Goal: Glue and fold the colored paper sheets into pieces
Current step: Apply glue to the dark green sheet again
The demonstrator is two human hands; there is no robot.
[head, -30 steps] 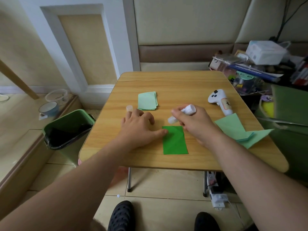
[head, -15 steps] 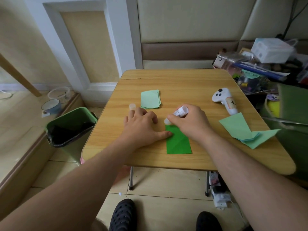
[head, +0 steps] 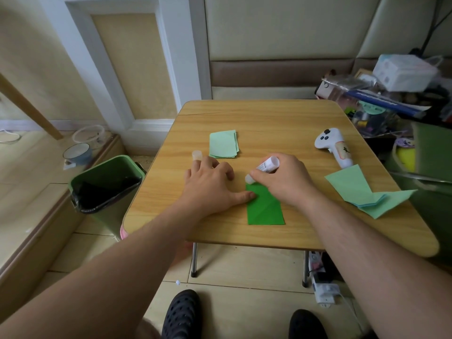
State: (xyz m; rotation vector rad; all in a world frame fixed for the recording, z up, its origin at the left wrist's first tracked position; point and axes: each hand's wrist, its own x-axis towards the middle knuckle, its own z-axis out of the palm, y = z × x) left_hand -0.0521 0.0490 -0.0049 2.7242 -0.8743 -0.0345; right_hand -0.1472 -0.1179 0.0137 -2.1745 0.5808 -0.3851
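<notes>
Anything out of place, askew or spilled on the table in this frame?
Mostly tidy. The glue stick cap stands loose behind the left hand. The light green sheets at the right lie fanned and askew, unlike the neat stack. No spill shows.

Right hand [head: 283, 177] covers the upper right part of the dark green sheet [head: 265, 209] and most of the glue stick [head: 265, 166]; label print too small to read. Left hand [head: 210, 187] hides the base of the glue cap [head: 197, 154]. Light green stack [head: 223, 144]: sheet count can't be told. Clutter pile [head: 381, 94] at right is blurred, cut off by the frame edge. Both shoes [head: 182, 314] cropped at bottom.
</notes>
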